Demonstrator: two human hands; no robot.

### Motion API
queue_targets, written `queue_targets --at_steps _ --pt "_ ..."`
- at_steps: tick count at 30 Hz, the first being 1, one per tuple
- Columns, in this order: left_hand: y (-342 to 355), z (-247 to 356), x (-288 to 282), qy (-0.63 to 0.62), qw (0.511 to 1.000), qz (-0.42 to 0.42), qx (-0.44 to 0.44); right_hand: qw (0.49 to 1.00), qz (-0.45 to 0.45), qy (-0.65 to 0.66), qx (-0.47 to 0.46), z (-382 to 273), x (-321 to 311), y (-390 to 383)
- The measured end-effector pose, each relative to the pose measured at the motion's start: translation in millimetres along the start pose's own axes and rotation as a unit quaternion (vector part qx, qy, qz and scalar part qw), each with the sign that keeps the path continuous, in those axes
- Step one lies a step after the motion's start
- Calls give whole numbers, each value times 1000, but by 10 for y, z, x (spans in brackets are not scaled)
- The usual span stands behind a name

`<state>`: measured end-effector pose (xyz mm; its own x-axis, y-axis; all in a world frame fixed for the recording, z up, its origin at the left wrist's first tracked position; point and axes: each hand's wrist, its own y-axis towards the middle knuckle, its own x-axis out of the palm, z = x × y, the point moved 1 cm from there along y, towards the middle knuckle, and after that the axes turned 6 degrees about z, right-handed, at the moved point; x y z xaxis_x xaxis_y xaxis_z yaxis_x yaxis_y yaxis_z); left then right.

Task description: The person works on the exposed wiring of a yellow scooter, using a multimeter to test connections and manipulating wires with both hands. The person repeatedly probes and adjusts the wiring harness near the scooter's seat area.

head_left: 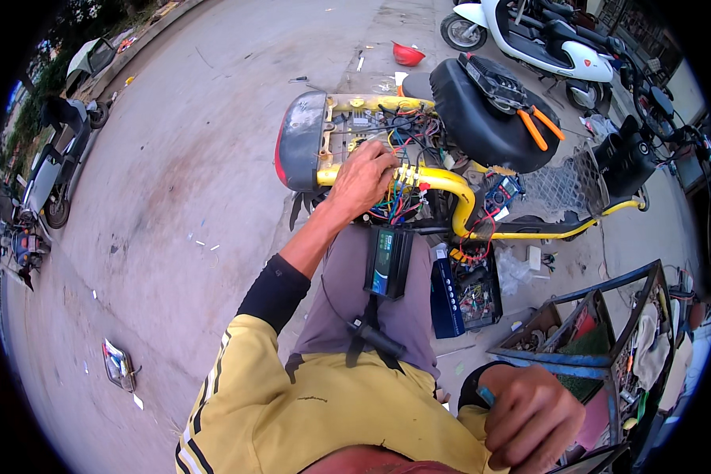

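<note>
From my distant place I am looking down at a yellow vehicle frame [453,185], which is standing across the middle of the scene. In its left part, the open bay is showing many coloured wires [399,210]. The left hand [362,175] is reaching over this bay, its fingers bending down at the near yellow tube and the wires; whether they are pinching one, I cannot tell. The right hand [533,419] is hanging at the near right, its fingers curling inward. A small blue-green thing [486,395] is showing beside it, but I cannot tell if the hand is grasping it.

A black box [388,262] is showing over the person's trousers [332,316], nearer than the wires. To the right, a blue meter [503,194] is lying by the frame. Farther, a black seat [470,118] is bearing pliers [539,128] with orange handles. A blue carton [448,296] is standing just beside a tray [486,321] of small parts. At the far right, a white scooter [521,47] is standing.
</note>
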<state>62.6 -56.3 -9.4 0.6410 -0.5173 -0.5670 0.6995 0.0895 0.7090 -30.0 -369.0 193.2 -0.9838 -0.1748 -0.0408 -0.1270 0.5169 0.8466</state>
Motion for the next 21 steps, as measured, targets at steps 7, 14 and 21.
queue_targets --at_steps 7,14,21 --pt "23 34 5 62 998 -19 8 996 75 -7 44 65 -29 -107" --pt "1 48 3 65 997 -10 -27 989 143 -2 31 126 27 -321" --pt "0 11 19 14 1000 -7 -12 969 242 -42 20 86 88 -355"
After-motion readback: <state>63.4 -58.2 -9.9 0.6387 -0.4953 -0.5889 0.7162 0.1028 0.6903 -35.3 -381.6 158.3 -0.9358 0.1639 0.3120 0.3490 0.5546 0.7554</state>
